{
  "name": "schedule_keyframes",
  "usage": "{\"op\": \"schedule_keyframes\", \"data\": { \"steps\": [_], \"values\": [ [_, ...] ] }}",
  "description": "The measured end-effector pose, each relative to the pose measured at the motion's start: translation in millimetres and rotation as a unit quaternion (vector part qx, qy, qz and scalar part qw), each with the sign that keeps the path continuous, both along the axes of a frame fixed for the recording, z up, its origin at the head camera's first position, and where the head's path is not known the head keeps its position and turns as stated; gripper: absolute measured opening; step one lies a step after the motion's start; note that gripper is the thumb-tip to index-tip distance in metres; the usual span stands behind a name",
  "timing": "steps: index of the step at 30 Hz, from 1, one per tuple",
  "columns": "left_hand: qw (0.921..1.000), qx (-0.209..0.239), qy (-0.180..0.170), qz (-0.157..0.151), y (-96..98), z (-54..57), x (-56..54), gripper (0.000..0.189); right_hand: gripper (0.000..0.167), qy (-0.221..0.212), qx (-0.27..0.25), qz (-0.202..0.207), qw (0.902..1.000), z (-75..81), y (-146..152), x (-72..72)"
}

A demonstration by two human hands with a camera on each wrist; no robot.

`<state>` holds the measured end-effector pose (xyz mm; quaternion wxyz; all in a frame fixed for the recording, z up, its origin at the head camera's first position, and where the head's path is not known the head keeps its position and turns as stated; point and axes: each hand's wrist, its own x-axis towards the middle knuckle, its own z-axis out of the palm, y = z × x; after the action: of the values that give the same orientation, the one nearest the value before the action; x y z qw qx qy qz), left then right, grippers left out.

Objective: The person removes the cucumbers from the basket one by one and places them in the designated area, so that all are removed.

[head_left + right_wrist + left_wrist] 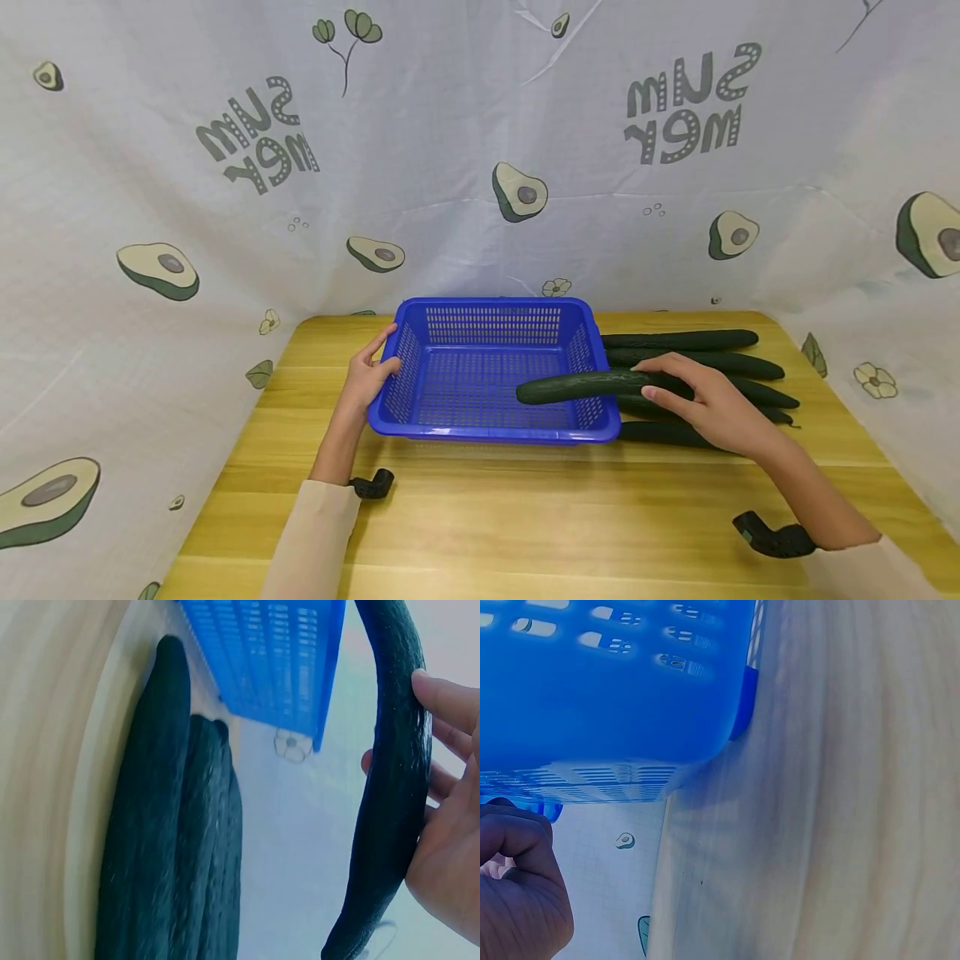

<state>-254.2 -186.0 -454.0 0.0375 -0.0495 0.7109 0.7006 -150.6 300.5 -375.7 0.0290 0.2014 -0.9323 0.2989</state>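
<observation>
A blue plastic basket (495, 434) with slotted walls stands on the table, its floor bare. My left hand (366, 379) grips its left rim, the thumb over the inner side; in the left wrist view the curled hand (521, 877) shows beside the basket wall (600, 712). My right hand (708, 404) holds a dark green cucumber (577, 387) between thumb and fingers, its far end over the basket's right part. The right wrist view shows this cucumber (394, 750) raised above the table, with the hand (454, 795) around its side.
Several more cucumbers (682, 340) lie side by side on the wooden table (525, 525), right of the basket, their left ends close to its wall. A white curtain (450, 125) with avocado prints hangs behind and at both sides.
</observation>
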Motion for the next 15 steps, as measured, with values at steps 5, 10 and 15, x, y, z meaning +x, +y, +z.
{"op": "schedule_keyframes", "data": {
  "steps": [5,10,15],
  "values": [
    [1.0000,-0.001,0.000,0.000,2.0,0.2,0.1,0.077,0.036,0.001,0.009,-0.028,0.9996,-2.6,21,10.6],
    [1.0000,-0.002,-0.004,0.000,2.7,0.1,0.0,0.077,0.038,0.003,0.005,-0.045,0.9990,-5.0,47,20.1],
    [1.0000,0.003,-0.008,0.002,1.9,2.3,1.2,0.078,0.038,0.000,-0.008,-0.056,0.9984,-8.6,69,27.1]
  ]
}}
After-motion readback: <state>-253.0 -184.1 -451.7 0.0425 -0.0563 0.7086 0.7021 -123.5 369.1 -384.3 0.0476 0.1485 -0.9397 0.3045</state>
